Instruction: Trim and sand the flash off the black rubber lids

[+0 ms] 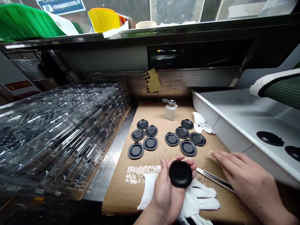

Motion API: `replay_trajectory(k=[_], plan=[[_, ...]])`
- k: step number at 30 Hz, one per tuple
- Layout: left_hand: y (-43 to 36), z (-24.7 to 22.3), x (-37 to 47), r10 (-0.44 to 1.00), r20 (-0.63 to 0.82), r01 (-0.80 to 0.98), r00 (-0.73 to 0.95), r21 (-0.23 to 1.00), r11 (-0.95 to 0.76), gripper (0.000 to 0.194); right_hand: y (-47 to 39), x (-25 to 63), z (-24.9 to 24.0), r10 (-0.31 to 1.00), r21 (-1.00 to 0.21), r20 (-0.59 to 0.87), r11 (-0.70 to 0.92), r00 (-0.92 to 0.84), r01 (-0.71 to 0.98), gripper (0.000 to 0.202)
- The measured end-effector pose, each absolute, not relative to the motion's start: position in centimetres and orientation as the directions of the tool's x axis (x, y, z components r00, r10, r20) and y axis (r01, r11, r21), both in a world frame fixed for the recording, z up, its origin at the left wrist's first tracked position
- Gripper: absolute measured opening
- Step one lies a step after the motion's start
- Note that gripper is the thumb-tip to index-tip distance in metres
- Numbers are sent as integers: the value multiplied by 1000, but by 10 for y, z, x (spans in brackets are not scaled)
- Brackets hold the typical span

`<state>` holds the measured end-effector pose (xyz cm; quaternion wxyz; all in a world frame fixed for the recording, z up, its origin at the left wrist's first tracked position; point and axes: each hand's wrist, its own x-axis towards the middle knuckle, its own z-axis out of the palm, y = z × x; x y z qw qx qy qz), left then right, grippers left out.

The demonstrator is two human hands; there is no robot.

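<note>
Left hand is curled round one black disc, holding it palm-up above the cardboard. From that disc, five dark oval pieces lie toward ten to eleven o'clock, and five more pieces toward twelve, with one bottle beyond. Two black parts sit in the white tray toward two. Right hand, at three o'clock, hovers near one slim metal tool, its fingers together; whether they pinch anything, I cannot tell.
</note>
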<state>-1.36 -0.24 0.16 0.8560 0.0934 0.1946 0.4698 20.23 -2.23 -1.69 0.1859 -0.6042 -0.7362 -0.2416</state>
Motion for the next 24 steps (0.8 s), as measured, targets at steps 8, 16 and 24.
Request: replay_trajectory(k=[8,16,24], plan=[[-2,3,-15,838,-242,-775,488,321,544,45,-21,204,-36,855,113,495,116,-157,987,30],[-3,2,-15,846,-247,-775,472,340,532,43,-22,212,-35,857,14,508,88,-83,996,31],[-3,0,-12,875,-210,-757,437,440,483,38,-30,153,13,660,-80,564,642,-496,763,40]])
